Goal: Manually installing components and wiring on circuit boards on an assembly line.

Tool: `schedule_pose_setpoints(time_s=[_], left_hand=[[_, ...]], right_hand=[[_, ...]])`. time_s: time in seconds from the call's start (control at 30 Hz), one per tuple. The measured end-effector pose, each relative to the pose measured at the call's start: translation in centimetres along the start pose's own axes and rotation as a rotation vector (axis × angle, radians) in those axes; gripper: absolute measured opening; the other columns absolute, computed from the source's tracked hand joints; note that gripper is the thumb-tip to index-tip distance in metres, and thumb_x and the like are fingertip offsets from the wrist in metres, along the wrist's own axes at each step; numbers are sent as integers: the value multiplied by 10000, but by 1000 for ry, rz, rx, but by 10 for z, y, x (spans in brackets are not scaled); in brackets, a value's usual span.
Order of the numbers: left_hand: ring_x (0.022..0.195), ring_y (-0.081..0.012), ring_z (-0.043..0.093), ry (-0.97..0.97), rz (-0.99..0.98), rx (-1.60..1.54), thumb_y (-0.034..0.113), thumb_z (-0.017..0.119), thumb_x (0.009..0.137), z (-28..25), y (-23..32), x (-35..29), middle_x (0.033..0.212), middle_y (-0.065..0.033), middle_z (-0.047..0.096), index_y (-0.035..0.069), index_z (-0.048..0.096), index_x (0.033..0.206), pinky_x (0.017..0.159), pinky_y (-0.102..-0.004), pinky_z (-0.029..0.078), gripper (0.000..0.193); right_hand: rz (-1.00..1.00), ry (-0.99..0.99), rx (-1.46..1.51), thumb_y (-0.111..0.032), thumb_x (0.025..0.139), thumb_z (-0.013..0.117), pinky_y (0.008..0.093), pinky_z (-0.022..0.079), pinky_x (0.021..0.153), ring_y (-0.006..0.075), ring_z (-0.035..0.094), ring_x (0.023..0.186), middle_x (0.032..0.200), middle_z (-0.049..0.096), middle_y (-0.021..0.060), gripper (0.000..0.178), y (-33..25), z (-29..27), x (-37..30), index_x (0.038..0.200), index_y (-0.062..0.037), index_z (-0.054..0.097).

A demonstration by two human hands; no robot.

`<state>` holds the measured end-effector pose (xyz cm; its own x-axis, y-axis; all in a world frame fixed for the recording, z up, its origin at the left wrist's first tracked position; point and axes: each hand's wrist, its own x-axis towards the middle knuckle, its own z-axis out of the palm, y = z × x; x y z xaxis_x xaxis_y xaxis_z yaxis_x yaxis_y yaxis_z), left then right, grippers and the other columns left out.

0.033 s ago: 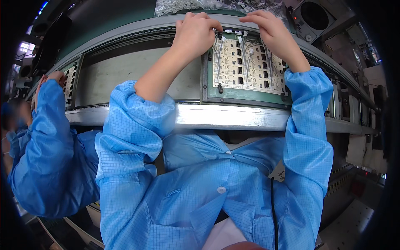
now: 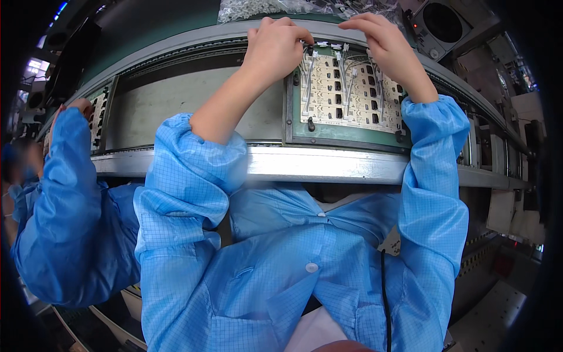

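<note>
A pale circuit board panel [image 2: 328,88] with black components and white-plugged cables [image 2: 350,97] lies in a green carrier [image 2: 334,134]. My left hand [image 2: 274,50] is bent over the carrier's far left corner, fingers curled. Its index fingertip reaches a dark clip [image 2: 309,50] there; whatever lies under the other fingers is hidden. Above the panel's far right part is my right hand [image 2: 390,53], its index finger stretched leftward beyond the far edge and nothing visible in it. Several white connectors [image 2: 335,46] sit along the panel's far edge, between the two hands.
The carrier rests between the metal rails [image 2: 316,163] of a conveyor line. Beyond the far rail lie plastic bags of small white parts [image 2: 252,8]. A round black fan or speaker [image 2: 441,23] stands far right. At left, a co-worker's blue sleeve [image 2: 70,176] reaches another board panel [image 2: 98,117].
My right hand has shifted very slightly to the right. The left hand and the carrier look the same.
</note>
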<state>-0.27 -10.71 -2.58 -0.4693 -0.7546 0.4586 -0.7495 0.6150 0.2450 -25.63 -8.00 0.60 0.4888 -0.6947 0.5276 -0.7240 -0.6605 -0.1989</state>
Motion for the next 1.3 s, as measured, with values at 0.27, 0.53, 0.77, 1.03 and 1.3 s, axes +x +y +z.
schedule_pose_setpoints(time_s=[0.27, 0.53, 0.77, 1.03, 1.3], left_hand=[[1070, -318, 585, 205, 44, 11, 105, 543, 867, -7, -9, 10, 1078, -48, 691, 195, 753, 1045, 931, -472, 449, 290], [1096, -343, 584, 214, -2, -78, 135, 572, 869, -21, -39, 19, 1123, -44, 696, 207, 743, 1056, 936, -498, 459, 264], [1120, -326, 571, 200, 28, -49, 129, 581, 869, -25, -34, 15, 1118, -37, 695, 191, 738, 1057, 943, -498, 445, 252], [1213, -220, 556, -113, 476, -4, 225, 639, 908, -49, -13, -25, 1108, 7, 717, 126, 750, 1040, 1100, -497, 307, 199], [1173, -215, 586, -86, 500, 56, 255, 656, 902, -43, -5, -29, 1003, 21, 748, 124, 780, 939, 1115, -536, 307, 185]], right_hand=[[294, 38, -207, -352, 921, 647, 475, 462, 1021, 335, 587, 1195, 1267, 597, 186, 528, -105, 40, -3, 1361, -74, 560], [378, -177, -508, -400, 837, 713, 756, 218, 1078, 497, 321, 1411, 1471, 402, 278, 721, -169, 90, 8, 1447, -97, 476], [313, -49, -111, -332, 882, 676, 716, 203, 1115, 448, 297, 1448, 1496, 386, 257, 661, -195, 43, -39, 1461, -100, 456], [292, 36, -117, -35, 919, 567, 483, 321, 1150, 298, 566, 1262, 1262, 649, 116, 310, -65, -24, -93, 1219, -44, 647], [30, -104, -211, 65, 820, 567, 479, 349, 1124, 287, 568, 1230, 1227, 657, 88, 367, -40, -23, -95, 1159, -35, 665]])
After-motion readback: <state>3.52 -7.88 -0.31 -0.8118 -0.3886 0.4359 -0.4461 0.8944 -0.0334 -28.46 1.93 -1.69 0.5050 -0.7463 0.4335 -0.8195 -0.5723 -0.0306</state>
